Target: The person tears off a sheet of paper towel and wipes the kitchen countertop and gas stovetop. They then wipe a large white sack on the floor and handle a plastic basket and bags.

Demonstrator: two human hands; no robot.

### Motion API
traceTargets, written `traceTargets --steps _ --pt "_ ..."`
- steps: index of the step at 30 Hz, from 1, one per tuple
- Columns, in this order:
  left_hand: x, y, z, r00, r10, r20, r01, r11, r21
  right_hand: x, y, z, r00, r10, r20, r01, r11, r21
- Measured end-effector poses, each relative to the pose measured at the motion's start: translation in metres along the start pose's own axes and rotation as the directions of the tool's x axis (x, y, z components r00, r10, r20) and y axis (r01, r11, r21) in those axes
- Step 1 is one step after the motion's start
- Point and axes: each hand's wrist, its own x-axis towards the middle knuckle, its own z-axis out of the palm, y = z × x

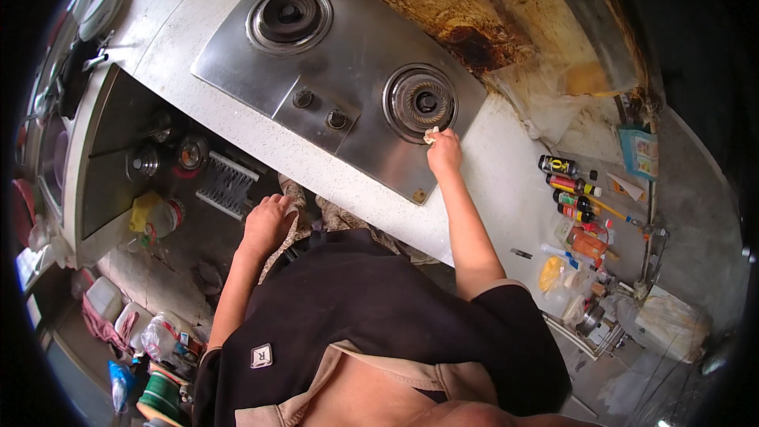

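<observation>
My right hand [445,151] pinches a small crumpled whitish wad [431,135], perhaps cloth or tissue, at the near rim of the right gas burner [422,102]. That burner is set in a stainless-steel two-burner cooktop [350,71], with dark stains around its ring. Farther left sits the other burner [289,13]. Two dark control knobs [303,98] are mounted between the burners along the front side. My left hand [268,222] hangs beside my body, away from the counter, its fingers loosely curled with nothing seen in them; its palm is hidden.
White speckled countertop [237,115] surrounds the cooktop. Several sauce bottles [569,184] and bagged goods [554,273] stand to the right. A heavily stained wall covering [468,18] runs behind. At left are stacked dishes [101,12], with a plastic jug [163,217] and a dish rack [227,185] lower down.
</observation>
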Motion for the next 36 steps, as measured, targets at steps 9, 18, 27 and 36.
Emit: traceTargets --steps 9,18,27,36 --pt "0.019 0.011 -0.005 0.997 0.037 0.069 -0.039 0.999 0.031 -0.006 -0.064 0.044 0.983 -0.073 -0.17 0.102 0.981 0.165" --pt "0.024 0.017 -0.013 0.997 0.076 0.005 -0.076 0.996 0.037 -0.02 -0.016 0.047 0.963 0.104 -0.247 -0.018 0.945 0.326" --pt "0.011 0.017 -0.007 0.999 0.018 -0.03 -0.018 1.0 0.002 -0.01 -0.09 0.044 0.956 0.014 -0.293 0.098 0.926 0.365" --pt "-0.001 0.001 -0.001 0.999 -0.013 -0.043 0.011 0.999 -0.03 0.015 -0.1 0.033 0.917 -0.377 -0.131 0.389 0.775 0.498"
